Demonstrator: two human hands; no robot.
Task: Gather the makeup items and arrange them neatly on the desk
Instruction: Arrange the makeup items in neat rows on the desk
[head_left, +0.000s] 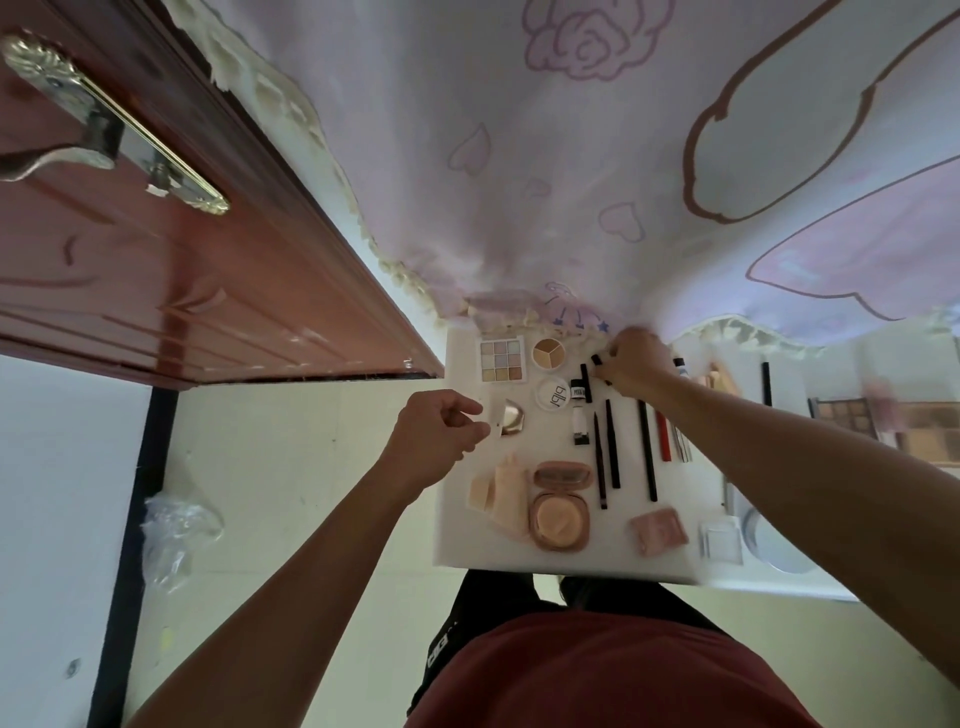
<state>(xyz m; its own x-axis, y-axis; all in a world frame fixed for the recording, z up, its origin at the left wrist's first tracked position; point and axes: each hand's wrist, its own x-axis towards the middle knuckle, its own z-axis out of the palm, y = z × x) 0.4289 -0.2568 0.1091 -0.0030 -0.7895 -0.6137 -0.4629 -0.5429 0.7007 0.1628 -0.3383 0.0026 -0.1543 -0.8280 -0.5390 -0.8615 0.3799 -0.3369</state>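
White desk (457, 519), seen from above, with the makeup laid out in rows.

Far row: a square eyeshadow palette (503, 360) of pale pans, and a round three-part concealer (548, 354). Below these lie a round white lid (555, 396), a glossy gold compact (511, 418) and a white tube (579, 410).

Centre: slim black pencils (613, 441) lie parallel, with a red pencil (662, 436) at their right.

Near row: beige sponges (498, 491), an open round powder compact (560, 509), a pink case (658, 532) and a clear square box (721, 543).

The right hand (631, 364) reaches to the desk's far edge, its forearm crossing over the tops of the right-hand pencils. Its curled fingers pinch a small black piece (596, 358), blurred, just beside a short black stick (586, 382).

The left hand (441, 431) hovers at the desk's left edge, near the gold compact. Its fingers are loosely curled and nothing shows in them.

Surroundings: a pink cloth (571, 182) printed with roses and hearts hangs behind the desk. A glossy red-brown door (182, 260) with a brass handle (104, 119) stands at left. A crumpled clear plastic bag (174, 535) lies on the pale floor. A brown palette (857, 421) lies on the surface to the right.
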